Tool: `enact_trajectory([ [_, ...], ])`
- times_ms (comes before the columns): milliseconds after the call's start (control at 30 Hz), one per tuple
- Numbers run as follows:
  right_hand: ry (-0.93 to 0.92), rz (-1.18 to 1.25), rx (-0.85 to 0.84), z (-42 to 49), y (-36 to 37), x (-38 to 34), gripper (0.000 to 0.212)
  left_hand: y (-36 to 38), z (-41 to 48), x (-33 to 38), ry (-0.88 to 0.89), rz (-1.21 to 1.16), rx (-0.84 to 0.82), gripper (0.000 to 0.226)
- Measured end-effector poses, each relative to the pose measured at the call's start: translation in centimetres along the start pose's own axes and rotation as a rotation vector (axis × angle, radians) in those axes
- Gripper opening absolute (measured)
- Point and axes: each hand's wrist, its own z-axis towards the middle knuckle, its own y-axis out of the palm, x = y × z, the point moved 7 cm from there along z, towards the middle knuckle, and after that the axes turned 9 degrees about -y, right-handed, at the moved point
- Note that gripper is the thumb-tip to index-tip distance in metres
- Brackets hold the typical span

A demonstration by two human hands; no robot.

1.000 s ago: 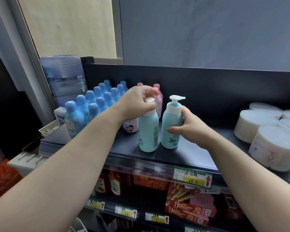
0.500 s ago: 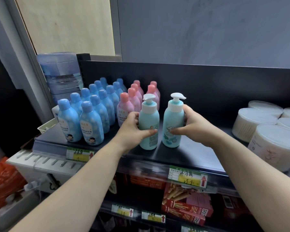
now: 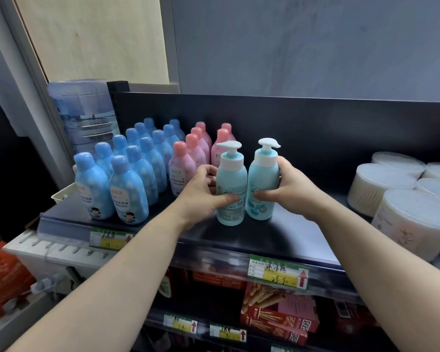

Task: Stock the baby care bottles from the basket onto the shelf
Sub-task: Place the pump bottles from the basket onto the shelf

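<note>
Upright on the black metal shelf point(image 3: 277, 232), side by side and touching or nearly so: two teal plastic pump bottles with white pump heads. Left bottle point(image 3: 231, 199) gripped by the left hand point(image 3: 201, 191), thumb across the label, fingers curled behind. Right bottle point(image 3: 262, 179) gripped the same way by the right hand point(image 3: 294, 189). Held at mid-body, probably to square the pair and keep both from tipping. Just beyond the left hand, pink plastic bottles with pink caps point(image 3: 182, 168), then blue ones point(image 3: 128, 191). Well right of the right hand, round clear tubs of cotton swabs point(image 3: 381, 189). No basket in view.
</note>
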Motion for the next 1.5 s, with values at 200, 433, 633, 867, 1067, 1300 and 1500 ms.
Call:
enact_trajectory([
  [200, 0.001, -0.039, 0.027, 0.0, -0.7, 0.2, 0.068, 1.3, 0.0, 0.7, 0.062, 0.061, -0.070, 0.065],
  [433, 0.019, -0.060, 0.019, 0.1, -1.2, 0.5, 0.065, 1.1, 1.1, 0.9, 0.050, 0.049, 0.071, 0.054],
  [633, 0.020, -0.103, 0.058, 0.2, -2.0, 0.9, 0.060, 1.8, 1.3, 0.8, 0.070, 0.048, -0.046, 0.065],
  [867, 0.010, -0.110, 0.045, 0.5, -2.0, 1.0, 0.060, 2.6, 2.1, 2.4, 0.059, 0.130, 0.245, 0.060],
  [1067, 0.018, -0.095, 0.064, 0.7, -2.8, 1.6, 0.059, 3.1, 3.3, 2.5, 0.049, -0.102, -0.150, 0.047],
  [1300, 0.031, -0.091, 0.042, 1.0, -3.2, 1.9, 0.061, 3.0, 3.8, 4.5, 0.143, 0.077, 0.160, 0.047],
  [1500, 0.059, -0.090, 0.064, 2.7, -4.1, 2.7, 0.061, 2.9, 3.8, 5.1, 0.122, 0.000, -0.070, 0.044],
])
